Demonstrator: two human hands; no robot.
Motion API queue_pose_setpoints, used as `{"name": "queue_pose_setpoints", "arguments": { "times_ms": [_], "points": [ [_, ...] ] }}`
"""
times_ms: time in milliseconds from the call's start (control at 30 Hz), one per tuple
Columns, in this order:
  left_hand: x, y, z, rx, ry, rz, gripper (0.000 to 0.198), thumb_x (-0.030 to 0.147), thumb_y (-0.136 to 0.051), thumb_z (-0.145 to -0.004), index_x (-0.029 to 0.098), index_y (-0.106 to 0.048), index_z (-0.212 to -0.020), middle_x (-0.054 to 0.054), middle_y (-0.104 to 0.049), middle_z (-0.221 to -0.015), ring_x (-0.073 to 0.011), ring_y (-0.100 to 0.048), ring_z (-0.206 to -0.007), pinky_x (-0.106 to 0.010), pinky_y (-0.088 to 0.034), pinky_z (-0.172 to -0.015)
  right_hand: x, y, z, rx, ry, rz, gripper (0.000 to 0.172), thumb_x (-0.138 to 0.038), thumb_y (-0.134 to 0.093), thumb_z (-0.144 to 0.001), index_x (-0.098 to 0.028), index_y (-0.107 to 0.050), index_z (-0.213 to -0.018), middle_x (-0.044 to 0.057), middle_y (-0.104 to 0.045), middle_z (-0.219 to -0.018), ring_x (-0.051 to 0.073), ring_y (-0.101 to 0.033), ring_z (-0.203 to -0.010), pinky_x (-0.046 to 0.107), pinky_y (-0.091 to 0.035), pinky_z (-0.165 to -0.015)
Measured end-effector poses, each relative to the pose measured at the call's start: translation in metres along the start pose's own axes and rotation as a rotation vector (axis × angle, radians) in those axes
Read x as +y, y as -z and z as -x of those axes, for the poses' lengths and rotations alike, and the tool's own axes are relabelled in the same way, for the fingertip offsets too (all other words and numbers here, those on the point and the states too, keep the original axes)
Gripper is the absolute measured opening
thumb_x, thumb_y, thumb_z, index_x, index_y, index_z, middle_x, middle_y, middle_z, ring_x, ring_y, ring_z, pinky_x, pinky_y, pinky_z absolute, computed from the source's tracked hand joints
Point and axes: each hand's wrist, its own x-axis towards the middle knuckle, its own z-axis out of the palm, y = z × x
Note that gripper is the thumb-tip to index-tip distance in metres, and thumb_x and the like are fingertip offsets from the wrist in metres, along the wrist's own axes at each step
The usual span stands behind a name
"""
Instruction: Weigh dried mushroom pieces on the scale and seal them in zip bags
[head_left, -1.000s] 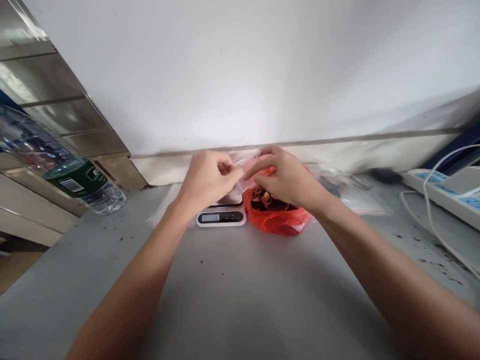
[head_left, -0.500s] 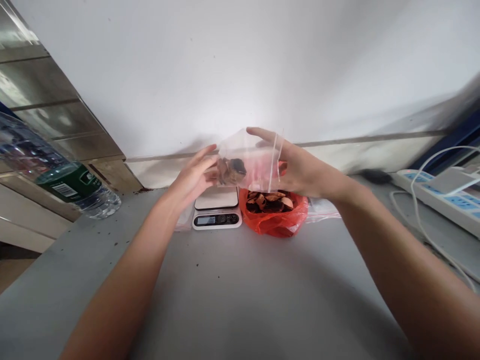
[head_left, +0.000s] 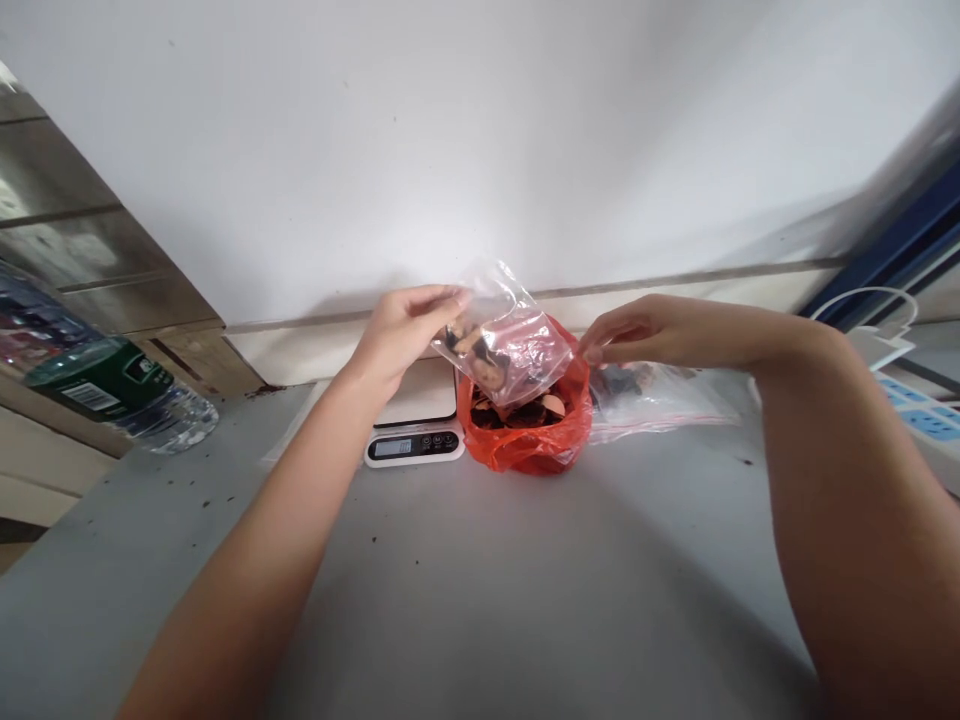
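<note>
My left hand (head_left: 412, 330) is closed, thumb and fingers pinching the upper left part of a clear plastic zip bag (head_left: 517, 325). Inside the tilted bag are several dark-edged, brownish dried slices (head_left: 487, 368). Beneath it, an open red plastic bag (head_left: 529, 455) holds more such slices (head_left: 525, 412). My right hand (head_left: 630, 330) has its fingers pressed together beside the right corner of the clear bag and the red bag's raised rim. Which edge the fingertips pinch, if any, I cannot make out. A white digital scale (head_left: 415, 450) stands left of the red bag, its plate partly hidden by my left hand.
Filled clear zip bags (head_left: 660, 400) lie right of the red bag; another clear bag (head_left: 289, 430) lies left of the scale. A large water bottle (head_left: 112, 385) is at the left. A white power strip (head_left: 919, 408) with a cable is at the right. The wall (head_left: 480, 140) rises behind.
The clear bag has turned and come down over the red bag. My left hand has tightened into a pinch on it. My right hand has moved right, its fingers drawn together.
</note>
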Motion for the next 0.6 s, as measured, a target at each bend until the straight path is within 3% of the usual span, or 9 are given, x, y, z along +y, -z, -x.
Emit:
{"name": "queue_pose_setpoints", "arguments": {
  "times_ms": [100,200,367,467,600],
  "points": [
    [0.012,-0.011,-0.008,0.039,-0.055,-0.119,0.007,0.022,-0.080,-0.089,0.019,-0.084,-0.084,-0.005,-0.081,-0.093,-0.0173,-0.071,-0.089,-0.033,-0.054,-0.087,-0.003,0.003,-0.002,-0.188,-0.058,0.019,0.049,-0.066,-0.059,-0.081,-0.025,-0.081,-0.098,0.007,-0.080,-0.105,0.028,-0.071,-0.093,0.042,-0.055,-0.078],
    [0.024,-0.021,-0.013,-0.035,-0.169,-0.184,0.007,0.019,-0.079,-0.089,0.018,-0.085,-0.085,-0.006,-0.082,-0.095,-0.0190,-0.073,-0.095,-0.034,-0.055,-0.090,-0.005,0.004,-0.005,-0.161,-0.102,0.050,0.049,-0.065,-0.062,-0.079,-0.024,-0.079,-0.098,0.010,-0.080,-0.108,0.031,-0.072,-0.097,0.046,-0.056,-0.084],
    [0.039,-0.029,-0.012,-0.161,-0.379,-0.260,0.008,0.019,-0.078,-0.091,0.018,-0.085,-0.088,-0.005,-0.083,-0.096,-0.0211,-0.075,-0.099,-0.037,-0.056,-0.097,-0.005,0.006,-0.002,-0.092,-0.163,0.067,0.070,-0.064,-0.074,-0.072,-0.027,-0.073,-0.131,0.012,-0.074,-0.132,0.037,-0.070,-0.114,0.050,-0.058,-0.093],
    [0.044,-0.029,-0.009,-0.153,-0.473,-0.291,0.007,0.018,-0.079,-0.091,0.018,-0.084,-0.086,-0.004,-0.083,-0.095,-0.0222,-0.075,-0.101,-0.037,-0.055,-0.098,-0.009,0.007,0.000,-0.086,-0.089,0.057,0.065,-0.065,-0.073,-0.073,-0.026,-0.076,-0.125,0.011,-0.074,-0.132,0.035,-0.069,-0.116,0.048,-0.057,-0.095],
    [0.044,-0.027,-0.006,-0.093,-0.469,-0.213,0.009,0.021,-0.080,-0.090,0.020,-0.083,-0.081,-0.002,-0.081,-0.090,-0.0221,-0.075,-0.101,-0.036,-0.057,-0.092,-0.012,0.004,-0.003,-0.038,-0.031,-0.006,0.049,-0.063,-0.071,-0.075,-0.025,-0.081,-0.104,0.006,-0.080,-0.108,0.031,-0.071,-0.100,0.042,-0.057,-0.082]
  ]
}}
